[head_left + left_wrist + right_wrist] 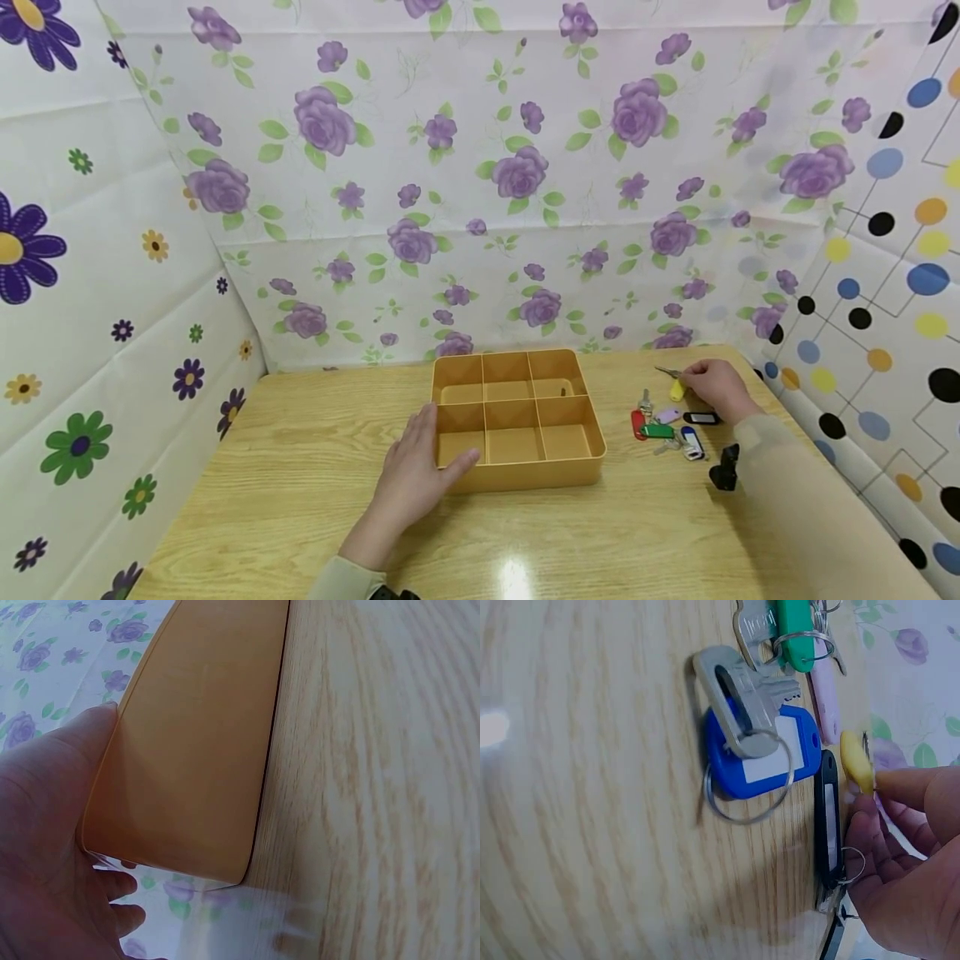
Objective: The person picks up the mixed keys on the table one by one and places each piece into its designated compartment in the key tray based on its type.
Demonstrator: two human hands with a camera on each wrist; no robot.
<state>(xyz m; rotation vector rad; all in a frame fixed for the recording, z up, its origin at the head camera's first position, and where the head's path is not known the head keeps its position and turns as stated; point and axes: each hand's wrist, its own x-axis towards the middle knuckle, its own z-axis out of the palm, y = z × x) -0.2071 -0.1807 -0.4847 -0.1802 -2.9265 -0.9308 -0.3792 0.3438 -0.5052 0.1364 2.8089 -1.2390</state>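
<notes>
An orange organizer box [540, 473] with six compartments stands on the wooden table. My left hand [415, 471] rests against its front left corner, fingers fairly straight along the left side and thumb at the front rim. In the left wrist view the thumb touches the edge of the box wall [187, 742]. To the right of the box, my right hand [716, 385] pinches a yellow key tag [677, 390] between thumb and fingertips. A key [666, 371] shows beside that tag, pointing left. The black key tag [827, 817] lies just beside the right hand.
Near the right hand lie a red key tag [638, 425], a green one [657, 431], a pale purple one [667, 415] and a blue one [692, 442], with keys and rings. A small dark mark or thing [563, 392] shows in the back right compartment. Patterned cloth [480, 225] hangs behind.
</notes>
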